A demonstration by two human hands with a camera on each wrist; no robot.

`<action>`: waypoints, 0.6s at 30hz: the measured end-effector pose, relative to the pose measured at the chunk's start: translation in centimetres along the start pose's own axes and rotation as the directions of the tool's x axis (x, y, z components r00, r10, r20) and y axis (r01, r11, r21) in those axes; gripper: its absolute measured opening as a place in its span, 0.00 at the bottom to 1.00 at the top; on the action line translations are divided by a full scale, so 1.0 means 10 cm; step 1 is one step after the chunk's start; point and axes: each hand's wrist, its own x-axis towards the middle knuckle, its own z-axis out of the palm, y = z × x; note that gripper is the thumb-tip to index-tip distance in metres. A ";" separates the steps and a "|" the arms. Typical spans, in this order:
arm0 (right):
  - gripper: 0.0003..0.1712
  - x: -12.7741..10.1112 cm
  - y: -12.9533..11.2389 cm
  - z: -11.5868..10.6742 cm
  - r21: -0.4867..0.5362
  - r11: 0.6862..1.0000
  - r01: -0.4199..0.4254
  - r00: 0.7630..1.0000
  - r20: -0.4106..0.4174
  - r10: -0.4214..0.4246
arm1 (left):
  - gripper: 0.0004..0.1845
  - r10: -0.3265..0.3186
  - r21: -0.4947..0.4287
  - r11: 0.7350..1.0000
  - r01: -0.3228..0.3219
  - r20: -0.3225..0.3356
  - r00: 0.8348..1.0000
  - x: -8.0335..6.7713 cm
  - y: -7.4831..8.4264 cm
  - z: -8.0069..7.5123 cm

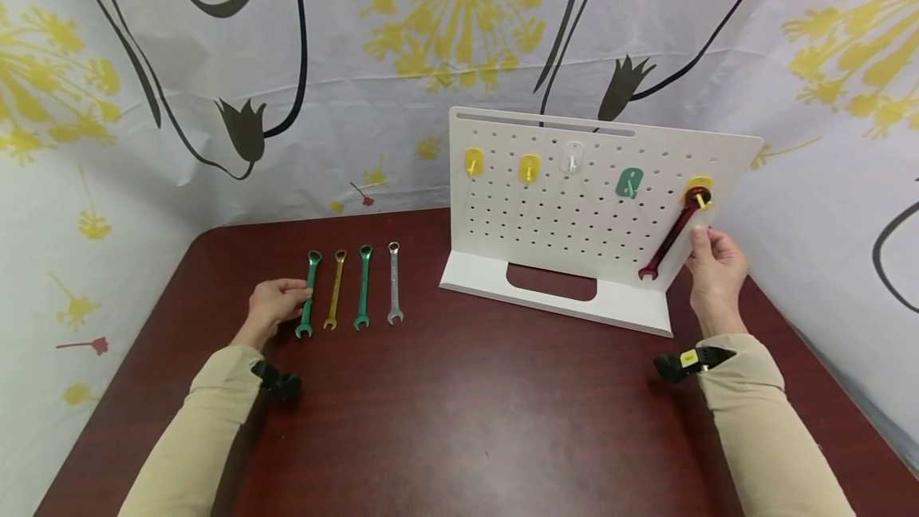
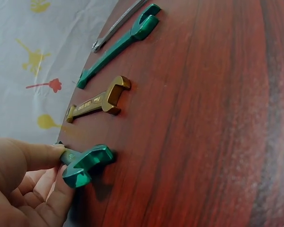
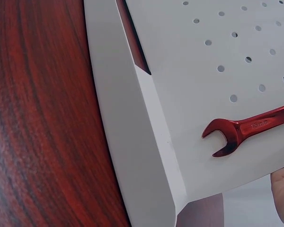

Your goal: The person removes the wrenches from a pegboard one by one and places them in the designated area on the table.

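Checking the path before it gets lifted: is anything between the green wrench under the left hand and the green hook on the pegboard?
Nothing visible blocks it. The left hand holds the green wrench; three wrenches lie beside it, flat on the table, and the green hook is bare.

A gold wrench (image 1: 335,289), a second green wrench (image 1: 363,286) and a silver wrench (image 1: 393,282) lay left of the pegboard (image 1: 574,222).

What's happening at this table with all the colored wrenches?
A person sits at a dark red table with a white pegboard. A red wrench hangs from the rightmost hook, the right hand beside it. The left hand pinches a green wrench that lies in a row with a gold, another green and a silver one.
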 end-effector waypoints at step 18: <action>0.08 -0.02 -0.01 0.01 0.002 1.000 0.018 1.000 -0.006 -0.018 | 0.17 0.087 0.183 0.980 -0.074 -0.061 0.994 -0.03 0.06 0.02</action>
